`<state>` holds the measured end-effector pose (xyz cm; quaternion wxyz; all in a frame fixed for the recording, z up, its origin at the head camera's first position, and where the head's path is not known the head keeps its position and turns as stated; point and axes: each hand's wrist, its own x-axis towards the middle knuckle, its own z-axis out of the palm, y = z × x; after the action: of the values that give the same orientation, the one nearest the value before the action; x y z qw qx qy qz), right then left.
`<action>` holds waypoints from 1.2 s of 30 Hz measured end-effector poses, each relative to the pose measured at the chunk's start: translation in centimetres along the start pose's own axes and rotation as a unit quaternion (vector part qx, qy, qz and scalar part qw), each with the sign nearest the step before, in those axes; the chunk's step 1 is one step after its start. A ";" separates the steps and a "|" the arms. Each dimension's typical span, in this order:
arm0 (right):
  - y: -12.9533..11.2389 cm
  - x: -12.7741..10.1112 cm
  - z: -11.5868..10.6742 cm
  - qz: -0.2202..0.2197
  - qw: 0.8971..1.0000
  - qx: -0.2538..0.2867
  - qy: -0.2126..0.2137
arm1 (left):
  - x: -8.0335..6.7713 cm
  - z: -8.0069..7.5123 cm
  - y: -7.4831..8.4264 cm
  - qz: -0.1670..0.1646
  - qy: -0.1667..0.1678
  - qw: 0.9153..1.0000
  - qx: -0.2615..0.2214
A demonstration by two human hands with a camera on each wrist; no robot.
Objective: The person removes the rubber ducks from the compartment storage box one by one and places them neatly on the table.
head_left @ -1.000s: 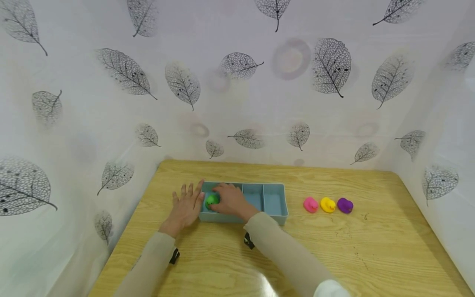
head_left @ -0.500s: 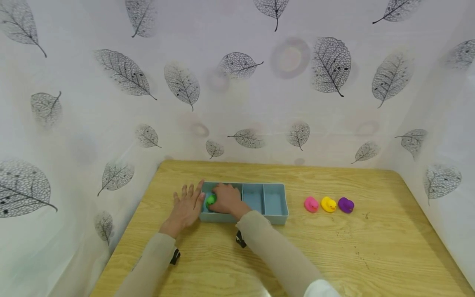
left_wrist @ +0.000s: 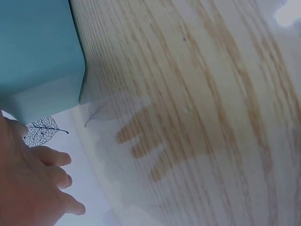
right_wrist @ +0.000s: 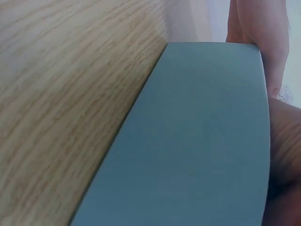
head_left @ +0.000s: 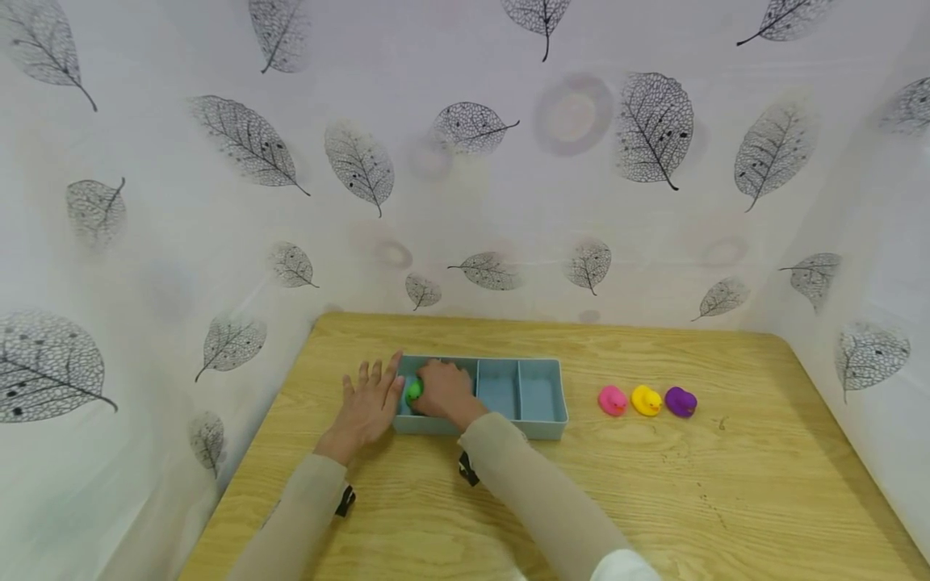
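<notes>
A light blue box (head_left: 541, 428) with dividers stands on the table, several compartments in a row. Inside its leftmost part is a small green rubber duck (head_left: 414, 391). My right hand (head_left: 446, 394) reaches over the front wall and holds the duck, covering its right side. The right wrist view mostly shows the box's front wall (right_wrist: 188, 136), with part of the right hand (right_wrist: 286, 136) behind its edge. With fingers stretched out and spread, my left hand (head_left: 366, 410) lies against the box's left end; the left wrist view shows these fingers (left_wrist: 54, 176) beside the box corner.
Right of the box, a pink duck (head_left: 613, 400), a yellow duck (head_left: 646, 400) and a purple duck (head_left: 680, 402) sit in a row. The wooden table (head_left: 617, 500) ends at a pale leaf-patterned curtain (head_left: 508, 194) behind and at both sides.
My right hand has shifted slightly left in the box and the green duck has turned a little, with less of it showing. My left hand has kept its place at the box end.
</notes>
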<state>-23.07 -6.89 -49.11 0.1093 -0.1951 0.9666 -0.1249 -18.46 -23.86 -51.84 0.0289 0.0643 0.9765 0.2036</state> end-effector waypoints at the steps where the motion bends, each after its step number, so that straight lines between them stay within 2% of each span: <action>1: 0.0 0.0 0.0 0.002 1.000 -0.002 -0.002 | 0.0 0.0 0.0 0.000 -0.001 1.000 0.000; 7: -0.2 -0.2 -0.2 0.006 1.000 -0.006 -0.002 | 0.0 -0.2 0.3 0.001 -0.006 1.000 -0.001; 16: -0.1 0.1 0.1 -0.001 1.000 0.027 0.006 | 0.0 -0.2 0.0 0.005 -0.006 1.000 -0.007; 28: -0.4 -0.1 -0.1 0.012 1.000 0.010 -0.004 | -0.1 0.1 -0.1 0.008 0.003 1.000 -0.016; 36: 0.1 0.0 0.0 -0.015 0.999 0.037 -0.003 | -0.1 0.1 -0.2 0.006 -0.001 1.000 -0.011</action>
<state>-23.11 -6.80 -49.12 0.1178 -0.2056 0.9579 -0.1619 -18.39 -24.00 -51.98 0.0290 0.0704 0.9737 0.2148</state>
